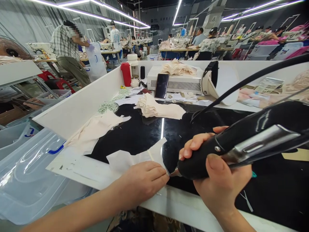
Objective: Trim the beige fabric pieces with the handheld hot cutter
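My right hand (222,180) is wrapped round a thick black handheld tool (253,135) with a metal lever along its side. The tool's narrow tip points down and left, close to the fingertips of my left hand (147,180). My left hand lies over a white cut fabric piece (127,159), its fingers closed together at the piece's right edge. That piece rests near the front edge of the black tabletop (135,135). A thin pale strip crosses it, and what lies under my fingers is hidden.
Stacked cream fabric pieces (156,108) and another cream pile (96,130) lie behind. A phone (162,85) leans on a white box (188,80). Black cable (241,82) arcs over the right side. Clear plastic bins (26,180) stand at left; a person (69,48) bends beyond.
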Action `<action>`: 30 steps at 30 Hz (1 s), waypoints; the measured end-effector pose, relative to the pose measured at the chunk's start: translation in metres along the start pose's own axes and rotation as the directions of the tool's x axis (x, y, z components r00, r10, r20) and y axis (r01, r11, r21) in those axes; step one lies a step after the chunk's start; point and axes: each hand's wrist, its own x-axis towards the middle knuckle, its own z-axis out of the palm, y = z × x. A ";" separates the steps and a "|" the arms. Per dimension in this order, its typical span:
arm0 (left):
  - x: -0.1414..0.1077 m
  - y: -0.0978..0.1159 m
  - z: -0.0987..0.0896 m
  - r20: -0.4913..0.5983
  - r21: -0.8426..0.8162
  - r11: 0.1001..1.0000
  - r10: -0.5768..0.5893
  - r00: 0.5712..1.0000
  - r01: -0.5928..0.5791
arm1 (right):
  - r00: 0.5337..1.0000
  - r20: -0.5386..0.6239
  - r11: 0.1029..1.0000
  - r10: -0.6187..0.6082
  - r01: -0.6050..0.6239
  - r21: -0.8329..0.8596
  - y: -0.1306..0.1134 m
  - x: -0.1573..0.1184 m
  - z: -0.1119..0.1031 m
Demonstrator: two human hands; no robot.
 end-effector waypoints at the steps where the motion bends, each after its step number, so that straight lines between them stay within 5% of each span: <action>1: -0.001 -0.001 -0.001 0.000 -0.005 1.000 -0.002 1.000 0.002 | 1.000 0.004 1.000 -0.002 0.002 0.001 0.000 0.000 0.000; 16: -0.013 -0.006 0.004 -0.072 0.041 0.994 -0.098 0.993 0.101 | 1.000 -0.007 0.999 0.028 -0.028 0.016 -0.003 0.000 -0.001; 30: -0.017 0.000 0.011 -0.010 0.024 0.991 -0.129 0.992 0.129 | 0.984 -0.171 0.999 0.053 -0.053 0.005 -0.011 0.017 0.014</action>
